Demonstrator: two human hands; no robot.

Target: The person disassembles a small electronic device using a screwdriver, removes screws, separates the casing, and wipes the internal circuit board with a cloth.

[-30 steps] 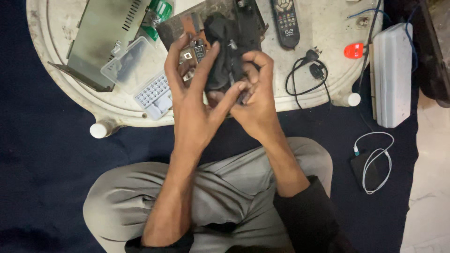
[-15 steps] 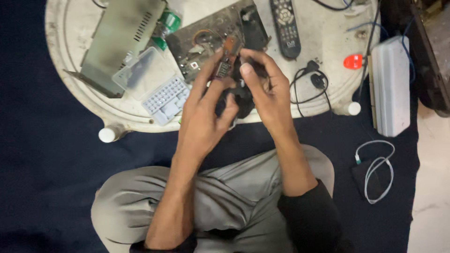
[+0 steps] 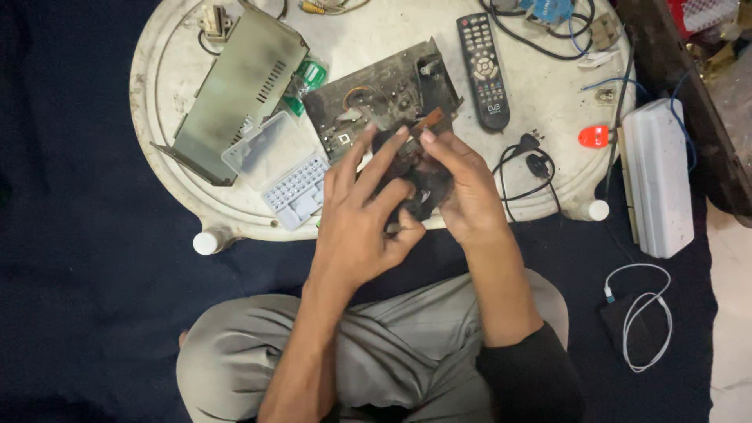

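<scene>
Both hands gripped a dark cloth wad.
Left hand (image 3: 356, 227) and right hand (image 3: 462, 192) fingers clamped on soft, light cloth (image 3: 419, 184) near the circuit board (image 3: 376, 98); judged easily bunched.

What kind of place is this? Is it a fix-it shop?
Probably a home electronics repair spot on the floor. A low round white table holds an opened circuit board, a metal casing and a remote control, and both hands work on a dark part.
</scene>
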